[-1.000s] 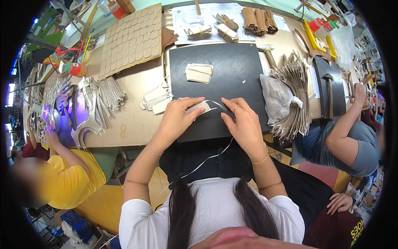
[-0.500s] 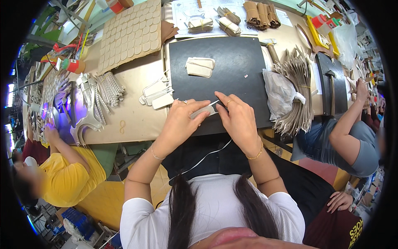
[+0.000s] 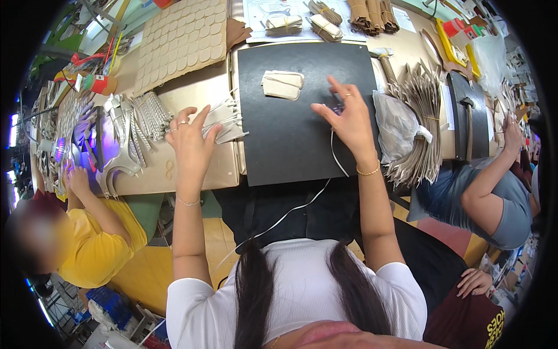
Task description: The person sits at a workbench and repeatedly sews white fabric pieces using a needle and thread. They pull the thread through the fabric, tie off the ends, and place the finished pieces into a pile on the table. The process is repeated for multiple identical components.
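Left hand [image 3: 189,139] spread loose over pale strips [image 3: 224,119] at the left edge of the black mat [image 3: 290,134], fingers released, tips touching the strips. Right hand [image 3: 346,119] open on the mat's right part, fingers unclenched, grasping nothing clearly. White cord [image 3: 334,157] trailing off the mat's near edge. Cream stack [image 3: 282,84] farther back, bare mat between. Crowded desk [image 3: 197,93]; neighbours close on both sides.

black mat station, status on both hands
Left hand open on the pale strips beside the black mat. Right hand open over the mat, white cord below it. Nothing blocking.
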`<state>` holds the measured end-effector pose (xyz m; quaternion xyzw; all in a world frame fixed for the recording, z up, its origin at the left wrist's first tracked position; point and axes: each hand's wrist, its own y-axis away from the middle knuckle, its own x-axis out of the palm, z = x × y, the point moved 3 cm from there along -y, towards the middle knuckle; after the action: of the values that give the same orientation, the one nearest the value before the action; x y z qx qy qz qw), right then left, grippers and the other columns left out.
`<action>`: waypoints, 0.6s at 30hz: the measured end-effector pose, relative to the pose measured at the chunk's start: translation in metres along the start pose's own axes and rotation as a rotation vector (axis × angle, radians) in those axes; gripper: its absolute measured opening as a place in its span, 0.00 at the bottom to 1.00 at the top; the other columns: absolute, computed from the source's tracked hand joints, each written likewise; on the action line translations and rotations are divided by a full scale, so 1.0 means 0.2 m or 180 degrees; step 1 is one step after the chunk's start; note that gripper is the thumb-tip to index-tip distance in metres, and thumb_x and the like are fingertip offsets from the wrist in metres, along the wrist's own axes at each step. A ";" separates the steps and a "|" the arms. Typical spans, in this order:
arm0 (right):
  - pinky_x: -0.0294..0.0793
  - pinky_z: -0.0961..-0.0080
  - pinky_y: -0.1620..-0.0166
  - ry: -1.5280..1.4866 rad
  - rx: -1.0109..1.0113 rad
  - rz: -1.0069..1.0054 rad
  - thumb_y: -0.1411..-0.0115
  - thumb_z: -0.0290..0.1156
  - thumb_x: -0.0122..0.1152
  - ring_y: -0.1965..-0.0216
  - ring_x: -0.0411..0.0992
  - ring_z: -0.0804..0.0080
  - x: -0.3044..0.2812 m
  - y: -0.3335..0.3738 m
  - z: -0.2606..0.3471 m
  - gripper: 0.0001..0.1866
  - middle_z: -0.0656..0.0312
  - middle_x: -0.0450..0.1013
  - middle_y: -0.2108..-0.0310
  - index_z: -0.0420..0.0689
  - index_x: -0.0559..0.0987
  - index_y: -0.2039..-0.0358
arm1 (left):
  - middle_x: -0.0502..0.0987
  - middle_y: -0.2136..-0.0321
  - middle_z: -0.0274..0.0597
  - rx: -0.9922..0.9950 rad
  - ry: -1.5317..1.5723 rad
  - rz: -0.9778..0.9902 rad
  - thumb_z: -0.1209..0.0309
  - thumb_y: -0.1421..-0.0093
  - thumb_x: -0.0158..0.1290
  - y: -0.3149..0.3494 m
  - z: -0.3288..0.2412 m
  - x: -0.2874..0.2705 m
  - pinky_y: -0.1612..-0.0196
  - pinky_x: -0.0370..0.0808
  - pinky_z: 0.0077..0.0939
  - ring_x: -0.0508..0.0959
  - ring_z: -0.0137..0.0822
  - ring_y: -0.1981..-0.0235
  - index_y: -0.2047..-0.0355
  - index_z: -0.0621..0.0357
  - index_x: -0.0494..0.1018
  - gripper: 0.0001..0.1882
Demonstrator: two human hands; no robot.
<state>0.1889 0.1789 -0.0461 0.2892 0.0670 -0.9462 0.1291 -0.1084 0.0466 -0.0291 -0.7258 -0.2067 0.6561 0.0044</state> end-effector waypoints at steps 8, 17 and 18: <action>0.73 0.73 0.69 0.0471 0.0587 -0.0367 0.46 0.40 0.80 0.71 0.73 0.74 -0.14 0.20 -0.04 0.25 0.59 0.77 0.67 0.37 0.82 0.55 | 0.76 0.50 0.45 0.0857 0.1395 0.0020 0.67 0.43 0.67 -0.16 -0.28 0.17 0.45 0.69 0.42 0.73 0.48 0.48 0.51 0.54 0.82 0.19; 0.76 0.60 0.62 0.1096 0.0400 0.0135 0.38 0.35 0.70 0.68 0.77 0.54 -0.01 0.22 -0.04 0.12 0.53 0.78 0.68 0.38 0.81 0.65 | 0.77 0.59 0.40 0.1707 0.1099 -0.0121 0.70 0.44 0.67 -0.34 -0.46 0.28 0.50 0.71 0.38 0.76 0.43 0.55 0.56 0.54 0.81 0.15; 0.76 0.61 0.62 0.0851 0.0403 0.0097 0.38 0.35 0.70 0.69 0.77 0.55 -0.01 0.22 -0.04 0.12 0.53 0.78 0.68 0.38 0.81 0.65 | 0.77 0.60 0.39 0.1752 0.1005 -0.0159 0.71 0.44 0.67 -0.34 -0.46 0.27 0.51 0.71 0.38 0.76 0.43 0.55 0.58 0.54 0.81 0.13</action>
<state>0.2082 0.1391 -0.0542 0.4211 0.0194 -0.8995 0.1149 -0.0374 0.1490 -0.0497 -0.7849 -0.0360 0.5664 0.2487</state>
